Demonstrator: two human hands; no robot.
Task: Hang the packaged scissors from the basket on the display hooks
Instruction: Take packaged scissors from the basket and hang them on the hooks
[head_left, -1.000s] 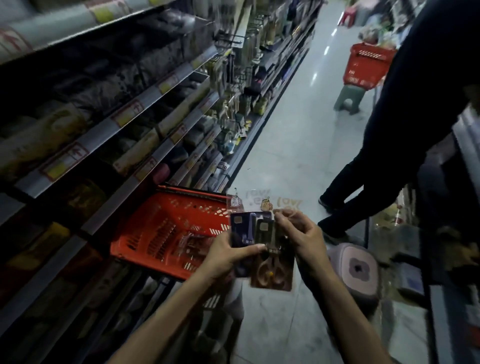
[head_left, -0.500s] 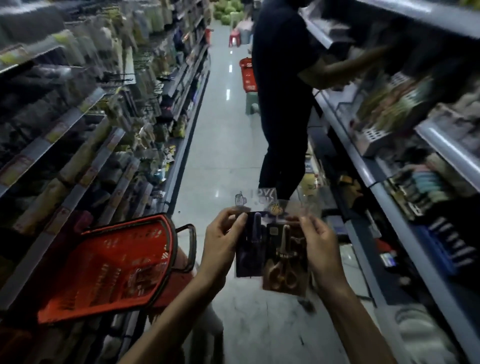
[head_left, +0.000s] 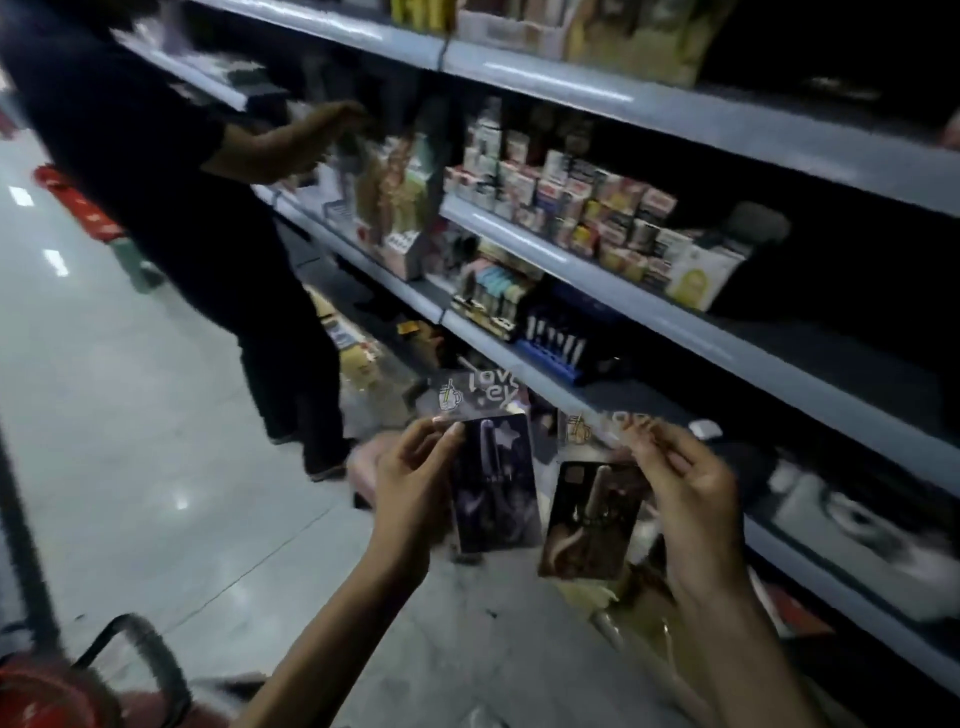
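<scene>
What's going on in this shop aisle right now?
A person holds two carded scissor packs with clear printed tops, one in each hand. The left hand pinches the purple-carded pack near its top, and the right hand pinches the brown-carded pack. The packs are apart and neither is on a hook. A red plastic basket sits lower left. Another person in dark clothes reaches into the grey shelves.

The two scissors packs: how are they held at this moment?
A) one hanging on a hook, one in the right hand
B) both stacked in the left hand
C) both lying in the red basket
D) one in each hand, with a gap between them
D: the left hand pinches the purple pack and the right hand pinches the brown pack, with floor visible between the packs.
</scene>
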